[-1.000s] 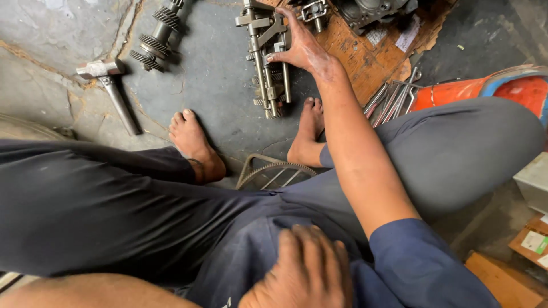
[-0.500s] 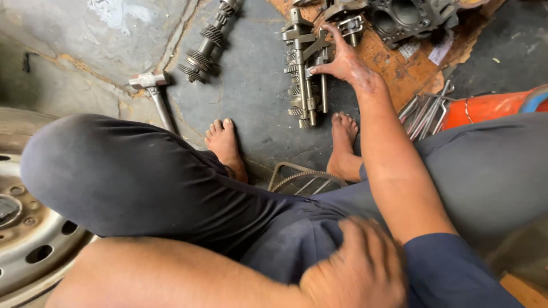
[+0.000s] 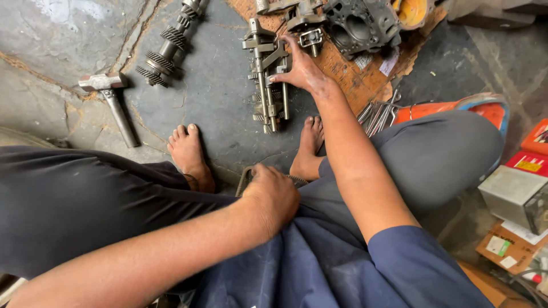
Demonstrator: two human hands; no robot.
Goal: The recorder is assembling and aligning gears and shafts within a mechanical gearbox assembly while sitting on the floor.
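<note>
The set of metal rods and forks lay on the stone floor at twelve o'clock from the seated person, just ahead of the bare toes. The right hand rested on its right side, fingers spread and loosely curled, fingertips touching the rods; no closed grip on any one piece could be made out. Half a second earlier that hand sat at the same spot on the same set, so contact was held and the set showed no shift on the floor.

The left hand showed the change. Earlier it lay low on the blue cloth over the lap; at this moment it was further forward, at six o'clock from the rods, folded in a loose fist against the dark trousers and touching a ribbed rim that showed between the feet. Whether it gripped that rim could not be told.

In my judgement the work stayed centred on the rod set, with the left hand only bracing.

At ten o'clock from the rods lay a gear shaft, and further out at nine o'clock a hammer. At one o'clock sat a dark metal housing on cardboard. At three o'clock lay loose thin tools beside an orange container.
</note>
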